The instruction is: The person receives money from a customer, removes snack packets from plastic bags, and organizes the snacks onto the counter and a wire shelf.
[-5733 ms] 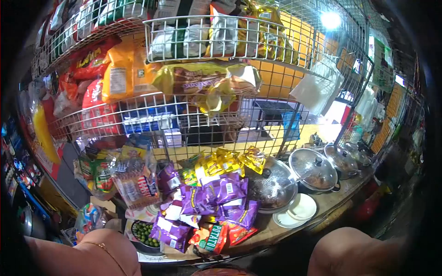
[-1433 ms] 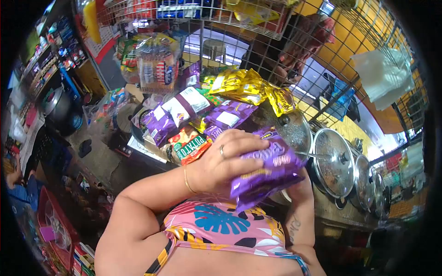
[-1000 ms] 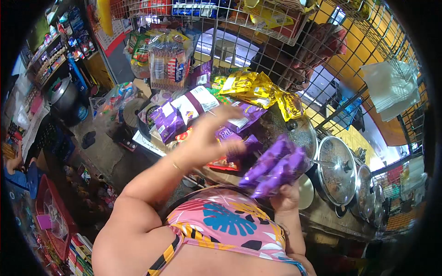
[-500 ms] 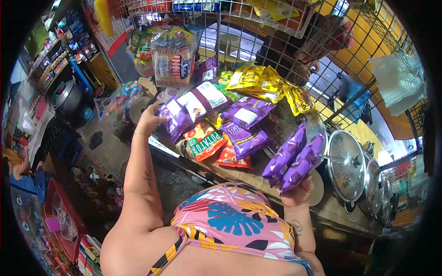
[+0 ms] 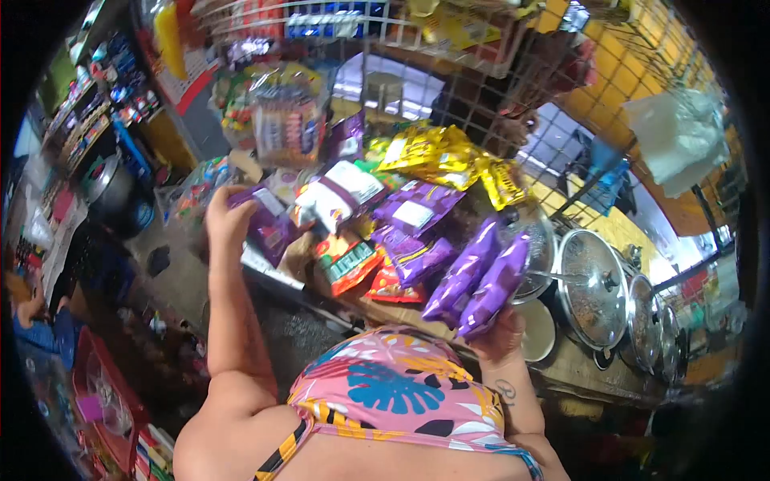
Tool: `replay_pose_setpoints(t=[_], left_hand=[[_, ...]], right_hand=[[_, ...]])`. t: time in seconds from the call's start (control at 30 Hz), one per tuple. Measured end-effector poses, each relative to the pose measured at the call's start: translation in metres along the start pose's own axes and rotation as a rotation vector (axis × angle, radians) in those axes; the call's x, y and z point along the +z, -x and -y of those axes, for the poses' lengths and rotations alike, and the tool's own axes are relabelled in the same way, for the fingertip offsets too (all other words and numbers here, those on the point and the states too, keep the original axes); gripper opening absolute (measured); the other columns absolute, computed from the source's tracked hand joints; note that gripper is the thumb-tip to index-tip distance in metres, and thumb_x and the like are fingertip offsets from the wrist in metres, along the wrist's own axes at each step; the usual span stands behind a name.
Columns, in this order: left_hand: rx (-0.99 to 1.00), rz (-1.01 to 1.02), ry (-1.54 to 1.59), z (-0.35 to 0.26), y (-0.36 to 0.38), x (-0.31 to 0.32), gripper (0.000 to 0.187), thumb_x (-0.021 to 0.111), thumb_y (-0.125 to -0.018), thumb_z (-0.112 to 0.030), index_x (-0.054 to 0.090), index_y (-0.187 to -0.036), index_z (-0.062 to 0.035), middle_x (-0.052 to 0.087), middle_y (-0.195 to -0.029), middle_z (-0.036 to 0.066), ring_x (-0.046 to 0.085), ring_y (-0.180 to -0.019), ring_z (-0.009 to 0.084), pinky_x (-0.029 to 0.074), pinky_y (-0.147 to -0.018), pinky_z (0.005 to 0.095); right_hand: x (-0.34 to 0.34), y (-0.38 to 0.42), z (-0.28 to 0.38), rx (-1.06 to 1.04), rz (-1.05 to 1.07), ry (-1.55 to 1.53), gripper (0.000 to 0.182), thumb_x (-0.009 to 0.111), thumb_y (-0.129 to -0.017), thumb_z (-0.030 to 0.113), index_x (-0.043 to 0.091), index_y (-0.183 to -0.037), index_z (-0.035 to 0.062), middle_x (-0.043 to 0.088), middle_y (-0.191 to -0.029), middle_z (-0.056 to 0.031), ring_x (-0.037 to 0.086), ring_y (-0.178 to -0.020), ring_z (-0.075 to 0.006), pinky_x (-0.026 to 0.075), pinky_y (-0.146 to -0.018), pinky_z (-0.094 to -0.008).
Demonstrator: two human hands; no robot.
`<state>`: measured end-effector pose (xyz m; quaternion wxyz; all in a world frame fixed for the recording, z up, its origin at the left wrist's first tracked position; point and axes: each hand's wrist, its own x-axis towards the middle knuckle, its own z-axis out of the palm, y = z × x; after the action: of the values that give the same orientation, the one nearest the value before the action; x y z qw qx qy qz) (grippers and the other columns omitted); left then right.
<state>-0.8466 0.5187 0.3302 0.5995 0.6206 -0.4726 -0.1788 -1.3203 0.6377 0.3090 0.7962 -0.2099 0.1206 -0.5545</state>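
Observation:
My left hand [image 5: 228,218] pinches the upper left edge of a purple snack bag [image 5: 271,228] at the left side of the snack pile. Two purple bags [image 5: 475,280] stand upright side by side in my right hand [image 5: 499,335], its fingers partly hidden behind them. Between my hands lie a white-and-purple bag [image 5: 341,196], more purple bags [image 5: 415,207], a green-and-red potato snack bag [image 5: 346,263] and a red bag [image 5: 395,282]. Several yellow bags [image 5: 433,156] are heaped behind them, against the wire grid.
Glass-lidded pots [image 5: 592,289] line the counter [image 5: 565,365] at the right, near a pale bowl [image 5: 537,330]. A wire grid [image 5: 449,80] rises behind the pile. A clear pack of sticks [image 5: 289,124] stands back left. A dark pot [image 5: 120,192] and a red basket [image 5: 104,393] are farther left.
My left hand has moved left, drawing the purple bag away from the white-and-purple one. The two bags in my right hand appear slightly farther left, as the whole view has shifted a little.

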Motion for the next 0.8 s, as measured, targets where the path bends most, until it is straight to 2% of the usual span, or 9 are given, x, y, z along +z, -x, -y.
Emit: replay_pose_setpoints(t=[0.07,0.13,0.2,0.33,0.37,0.43,0.57,0.73,0.8], left_hand=[[-0.015,0.135,0.147,-0.069,0.017,0.004,0.033,0.072,-0.076,-0.005,0.062,-0.107,-0.0005,0.064,-0.089,0.003,0.060,-0.078,0.0098,0.049,-0.069,0.0243],[0.021,0.306,0.220,-0.119,0.030,0.018,0.034,0.069,-0.075,0.000,0.063,-0.108,-0.0014,0.064,-0.092,0.002,0.060,-0.080,0.0089,0.049,-0.072,0.0236],[0.229,0.497,0.205,-0.153,0.047,0.044,0.035,0.069,-0.074,0.002,0.063,-0.109,-0.0016,0.064,-0.096,0.001,0.061,-0.084,0.0092,0.049,-0.077,0.0243],[0.158,1.029,0.530,-0.195,0.094,0.090,0.036,0.073,-0.075,0.003,0.064,-0.109,0.0003,0.066,-0.101,0.002,0.061,-0.091,0.0099,0.049,-0.084,0.0256],[0.215,1.063,0.541,-0.202,0.099,0.099,0.034,0.074,-0.077,0.003,0.064,-0.109,0.0014,0.067,-0.102,0.004,0.062,-0.092,0.0099,0.050,-0.083,0.0257],[0.206,1.123,0.613,-0.206,0.101,0.114,0.028,0.074,-0.082,0.002,0.064,-0.109,0.0037,0.069,-0.105,0.007,0.064,-0.092,0.0099,0.052,-0.083,0.0258],[0.072,1.153,0.709,-0.210,0.105,0.133,0.027,0.074,-0.084,-0.001,0.064,-0.109,0.0026,0.068,-0.102,0.006,0.063,-0.091,0.0097,0.051,-0.083,0.0254],[0.166,0.903,0.845,-0.231,0.111,0.141,0.032,0.070,-0.091,-0.011,0.057,-0.117,0.0016,0.060,-0.106,0.003,0.057,-0.096,0.0102,0.047,-0.084,0.0246],[0.315,0.790,0.865,-0.235,0.106,0.140,0.032,0.069,-0.091,-0.012,0.057,-0.117,0.0021,0.056,-0.109,0.005,0.056,-0.097,0.0119,0.047,-0.085,0.0244]], right_hand=[[0.038,-0.004,0.001,-0.022,-0.188,-0.019,0.070,0.087,-0.066,0.019,0.056,-0.128,0.0081,0.065,-0.116,-0.0070,0.064,-0.107,-0.0270,0.054,-0.093,-0.0472],[0.065,-0.007,0.006,-0.036,-0.041,0.249,0.080,0.088,-0.058,0.011,0.054,-0.130,0.0090,0.063,-0.120,-0.0067,0.062,-0.110,-0.0253,0.053,-0.095,-0.0460],[0.090,-0.015,0.008,-0.032,0.030,0.463,0.088,0.086,-0.055,0.000,0.050,-0.135,0.0057,0.061,-0.127,-0.0095,0.059,-0.117,-0.0251,0.049,-0.100,-0.0430],[0.123,-0.018,0.013,-0.078,0.130,0.669,0.091,0.086,-0.058,-0.004,0.046,-0.139,0.0037,0.061,-0.130,-0.0112,0.059,-0.120,-0.0249,0.047,-0.103,-0.0412],[0.125,-0.017,0.016,-0.060,0.147,0.696,0.090,0.086,-0.059,-0.003,0.046,-0.139,0.0035,0.061,-0.130,-0.0114,0.059,-0.119,-0.0249,0.047,-0.103,-0.0411],[0.123,-0.011,0.024,0.069,0.155,0.733,0.089,0.086,-0.060,-0.002,0.046,-0.140,0.0032,0.062,-0.129,-0.0116,0.060,-0.118,-0.0250,0.047,-0.103,-0.0410],[0.111,-0.003,0.033,-0.010,0.221,0.693,0.088,0.089,-0.061,0.001,0.047,-0.138,0.0030,0.062,-0.128,-0.0116,0.060,-0.118,-0.0241,0.047,-0.103,-0.0415],[0.102,-0.014,0.046,-0.318,0.202,0.739,0.085,0.089,-0.063,0.005,0.047,-0.138,0.0048,0.062,-0.127,-0.0108,0.061,-0.117,-0.0228,0.049,-0.100,-0.0406],[0.103,-0.018,0.067,-0.461,0.166,0.709,0.082,0.087,-0.066,0.010,0.048,-0.138,0.0059,0.061,-0.129,-0.0111,0.060,-0.118,-0.0240,0.048,-0.101,-0.0421]])
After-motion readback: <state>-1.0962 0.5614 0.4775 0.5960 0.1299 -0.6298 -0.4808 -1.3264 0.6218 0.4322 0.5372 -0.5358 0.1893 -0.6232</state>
